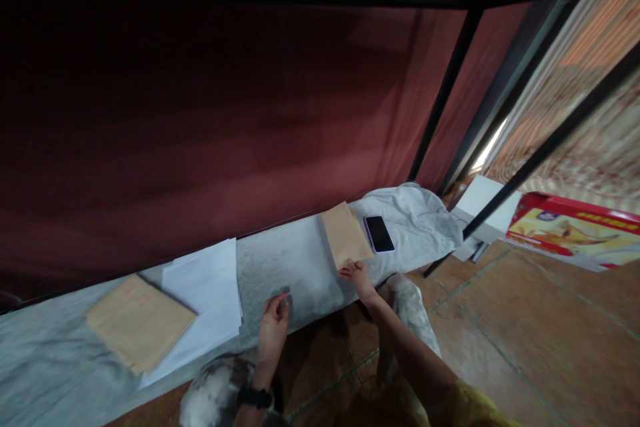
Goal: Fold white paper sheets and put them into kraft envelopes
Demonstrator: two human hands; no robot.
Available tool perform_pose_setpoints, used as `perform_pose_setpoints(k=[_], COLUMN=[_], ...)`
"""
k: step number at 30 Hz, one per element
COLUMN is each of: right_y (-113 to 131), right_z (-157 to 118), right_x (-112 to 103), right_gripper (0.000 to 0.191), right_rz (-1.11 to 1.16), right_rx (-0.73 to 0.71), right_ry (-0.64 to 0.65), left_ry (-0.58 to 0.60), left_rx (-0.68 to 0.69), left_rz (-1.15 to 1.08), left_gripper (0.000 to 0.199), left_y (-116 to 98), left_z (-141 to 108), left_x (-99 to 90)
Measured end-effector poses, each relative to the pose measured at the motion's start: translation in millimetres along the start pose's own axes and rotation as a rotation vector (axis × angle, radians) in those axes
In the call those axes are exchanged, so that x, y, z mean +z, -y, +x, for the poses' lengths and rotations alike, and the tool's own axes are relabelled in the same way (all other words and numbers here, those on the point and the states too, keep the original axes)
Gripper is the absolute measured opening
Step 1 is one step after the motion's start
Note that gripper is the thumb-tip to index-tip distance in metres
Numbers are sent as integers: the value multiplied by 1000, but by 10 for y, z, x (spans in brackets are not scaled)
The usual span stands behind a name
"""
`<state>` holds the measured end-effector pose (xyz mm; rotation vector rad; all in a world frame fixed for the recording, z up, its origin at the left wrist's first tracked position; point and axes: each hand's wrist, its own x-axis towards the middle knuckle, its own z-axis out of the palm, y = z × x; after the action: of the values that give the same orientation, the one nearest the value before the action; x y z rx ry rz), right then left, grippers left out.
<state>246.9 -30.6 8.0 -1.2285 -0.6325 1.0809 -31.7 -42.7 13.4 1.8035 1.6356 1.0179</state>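
Observation:
A flat brown paper envelope lies on the grey cloth, and the edge of another brown piece shows beneath it. My right hand is at its near edge, with fingers closed on the corner. My left hand, wearing a black wristband, hovers over the cloth to the left. Its fingers are loosely bent, thumb apart, and I see nothing between them. Farther left, white paper sheets lie in a stack, partly covered by another brown envelope stack.
A phone with a dark screen lies right of the envelope. The grey cloth covers a long narrow bench against a dark red panel. Black metal bars stand at right, near a white box and a red-yellow carton on the tiled floor.

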Motion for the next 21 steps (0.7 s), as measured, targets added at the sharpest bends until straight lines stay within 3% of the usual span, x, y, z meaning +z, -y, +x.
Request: perform_pose_setpoints(k=[9,14,18,21], right_y=[83,100,143,149], right_z=[153,131,67,40], right_x=[-209,-291,-387,-463], right_gripper=[31,36,43,43], right_rz=[79,75,73,62], right_rx=[226,275,275,285], right_ry=[-50,3,79,129], left_ry=[-87,-181,-53,-1], left_rx=[-15,-91,-311,-397], left_rz=[94,419,744,824], left_gripper=[29,37,53,53], left_y=[296,318,206,155], left_z=[-46,124,204,212], left_x=[-289,-531,-662,-696])
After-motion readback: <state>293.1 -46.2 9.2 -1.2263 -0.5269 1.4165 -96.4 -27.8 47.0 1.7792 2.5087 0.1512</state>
